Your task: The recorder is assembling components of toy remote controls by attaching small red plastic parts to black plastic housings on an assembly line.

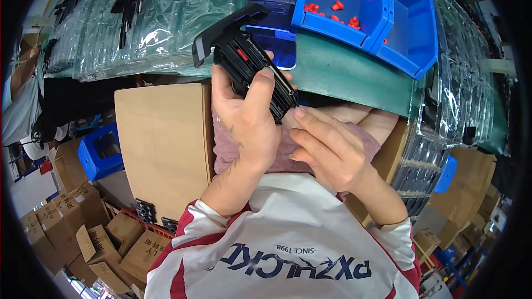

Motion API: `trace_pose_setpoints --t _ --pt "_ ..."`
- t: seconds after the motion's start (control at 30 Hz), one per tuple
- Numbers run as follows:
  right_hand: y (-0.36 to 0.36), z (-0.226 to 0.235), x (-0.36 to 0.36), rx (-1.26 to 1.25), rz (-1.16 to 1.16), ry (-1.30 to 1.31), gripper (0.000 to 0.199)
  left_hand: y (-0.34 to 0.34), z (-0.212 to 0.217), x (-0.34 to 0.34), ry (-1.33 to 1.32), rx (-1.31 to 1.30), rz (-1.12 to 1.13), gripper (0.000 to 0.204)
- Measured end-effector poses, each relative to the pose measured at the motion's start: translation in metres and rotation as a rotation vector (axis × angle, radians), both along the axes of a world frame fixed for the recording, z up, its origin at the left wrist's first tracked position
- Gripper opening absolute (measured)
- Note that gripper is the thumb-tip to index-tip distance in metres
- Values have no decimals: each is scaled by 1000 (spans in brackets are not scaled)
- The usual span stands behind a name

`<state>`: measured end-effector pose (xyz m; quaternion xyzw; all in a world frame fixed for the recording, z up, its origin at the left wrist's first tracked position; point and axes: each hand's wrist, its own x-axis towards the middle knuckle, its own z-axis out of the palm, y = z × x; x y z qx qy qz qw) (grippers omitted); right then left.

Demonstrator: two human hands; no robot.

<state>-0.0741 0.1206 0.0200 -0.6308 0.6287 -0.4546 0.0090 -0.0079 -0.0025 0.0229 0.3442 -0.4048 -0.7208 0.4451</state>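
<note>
My left hand point(250, 113) is closed around a black plastic assembly point(244, 58), with the thumb along its side. The assembly has a broad angled head at its upper left, a ribbed body and a small red insert point(242, 55). It is tilted, its narrow end pointing down to the right. At that end is my right hand point(332, 147), with thumb and forefinger pinched together by the tip. Whatever sits between those fingers is hidden or too small to name.
Beyond my hands, a phone point(271, 0) lies on the green table point(332, 69). Blue bins point(382, 33) stand at the far right, one holding several red plugs point(338, 5). Clear plastic trays point(166, 27) cover the left side. A cardboard box point(160, 144) stands at my left.
</note>
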Motion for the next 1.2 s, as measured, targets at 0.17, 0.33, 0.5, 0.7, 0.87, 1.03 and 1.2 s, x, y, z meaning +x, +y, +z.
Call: trace_pose_setpoints --t 0.17,0.33,0.5,0.7,0.87,1.03,1.2 --pt "2 7 -12 23 54 43 14 -1 -2 -1 40 71 3 38" --pt "6 27 -21 157 11 -571 10 2 -9 0 85 -39 -88 39" --pt "5 34 -16 178 -55 -635 14 4 -7 -2 64 -90 -79 39" --pt "1 31 -7 175 -110 -393 14 5 -8 -6 98 -30 -30 37" --pt "0 28 -5 119 -117 -363 14 2 -4 -7 110 -15 -10 37" --pt "2 25 -7 83 -95 -361 14 1 -3 -7 94 -22 -27 36" --pt "3 24 -9 117 -92 -380 14 1 -9 -4 57 -59 -65 36"
